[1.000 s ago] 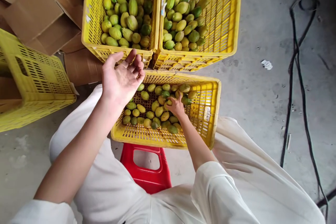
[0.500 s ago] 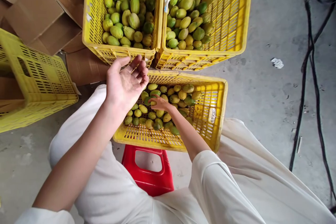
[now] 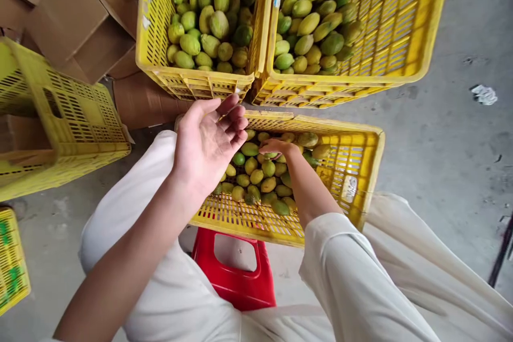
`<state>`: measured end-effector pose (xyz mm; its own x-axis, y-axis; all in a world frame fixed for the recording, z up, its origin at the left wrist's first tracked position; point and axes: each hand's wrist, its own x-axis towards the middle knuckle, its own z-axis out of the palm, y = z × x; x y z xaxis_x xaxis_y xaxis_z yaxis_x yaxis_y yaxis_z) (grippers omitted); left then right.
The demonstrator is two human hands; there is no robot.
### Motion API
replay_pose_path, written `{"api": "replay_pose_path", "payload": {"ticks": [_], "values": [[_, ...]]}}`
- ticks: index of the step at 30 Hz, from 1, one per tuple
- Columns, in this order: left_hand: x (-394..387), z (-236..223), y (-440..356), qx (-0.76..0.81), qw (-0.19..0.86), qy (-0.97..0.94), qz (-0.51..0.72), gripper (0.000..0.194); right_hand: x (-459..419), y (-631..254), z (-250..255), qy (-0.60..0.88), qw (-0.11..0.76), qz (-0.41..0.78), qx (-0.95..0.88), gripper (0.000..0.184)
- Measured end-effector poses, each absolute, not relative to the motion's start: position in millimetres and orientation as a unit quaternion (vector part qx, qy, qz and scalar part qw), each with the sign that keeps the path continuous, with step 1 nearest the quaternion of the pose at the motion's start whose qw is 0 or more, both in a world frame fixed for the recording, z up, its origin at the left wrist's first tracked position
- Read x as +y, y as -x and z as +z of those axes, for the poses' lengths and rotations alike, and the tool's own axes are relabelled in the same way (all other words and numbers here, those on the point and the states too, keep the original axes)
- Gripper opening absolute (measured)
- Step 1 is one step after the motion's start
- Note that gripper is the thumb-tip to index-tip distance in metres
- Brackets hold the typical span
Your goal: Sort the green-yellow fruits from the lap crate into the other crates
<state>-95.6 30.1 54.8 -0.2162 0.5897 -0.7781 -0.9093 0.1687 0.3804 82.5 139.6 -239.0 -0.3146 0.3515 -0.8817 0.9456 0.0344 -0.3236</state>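
My left hand point(image 3: 212, 141) is held palm up above the left end of the lower yellow crate point(image 3: 360, 171), with nothing in it and its fingers loosely bent apart. Below and to the right, my right hand point(image 3: 278, 146) reaches into that crate, its fingers curled down around a lemon point(image 3: 271, 155); part of the grip is hidden. Around it lie several green and yellow lemons point(image 3: 256, 176) on the slotted crate floor. Some of them are covered by my left hand and right forearm.
Two deeper yellow crates, left point(image 3: 160, 61) and right point(image 3: 420, 59), stand beyond, both holding lemons. A red stool point(image 3: 244, 283) is under the near edge. Cardboard boxes point(image 3: 68, 16) and another yellow crate point(image 3: 80, 112) are at left. Crumpled white scrap point(image 3: 484, 94) lies on the floor.
My right hand has moved right and slightly away from me among the lemons. My left hand keeps its palm-up pose. The whole view has shifted and looks closer.
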Motion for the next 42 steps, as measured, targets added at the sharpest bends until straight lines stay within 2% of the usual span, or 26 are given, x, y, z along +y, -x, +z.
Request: {"api": "replay_pose_path", "payload": {"ticks": [3,12,19,26,31,34,36,38,40,42], "values": [[30,52,91,0.471,0.610,0.163,0.616,0.018,138,-86,-243,-0.499,0.290,-0.495,0.649,0.023],[33,45,78,0.494,0.617,0.160,0.591,0.014,125,-68,-271,-0.580,0.197,-0.519,0.596,0.061],[37,42,80,0.513,0.604,0.165,0.587,0.014,117,-80,-262,-0.605,0.084,-0.605,0.511,0.045],[38,38,77,0.525,0.615,0.156,0.568,0.011,99,-120,-233,-0.533,-0.073,-0.756,0.374,0.046],[36,27,77,0.613,0.586,0.042,0.529,0.011,87,-125,-189,-0.456,-0.153,-0.824,0.299,0.059],[33,24,70,0.658,0.583,-0.086,0.469,0.034,89,-120,-147,-0.292,-0.213,-0.904,0.229,0.062],[32,26,65,0.622,0.622,-0.164,0.446,0.048,93,-116,-112,-0.164,-0.201,-0.939,0.226,0.060],[32,30,61,0.562,0.656,-0.205,0.460,0.048,97,-114,-73,-0.088,-0.187,-0.946,0.249,0.059],[34,35,58,0.514,0.666,-0.196,0.504,0.041,97,-116,-33,-0.110,-0.188,-0.939,0.266,0.059],[36,38,55,0.490,0.666,-0.147,0.543,0.033,93,-123,5,-0.200,-0.193,-0.925,0.261,0.053]]}}
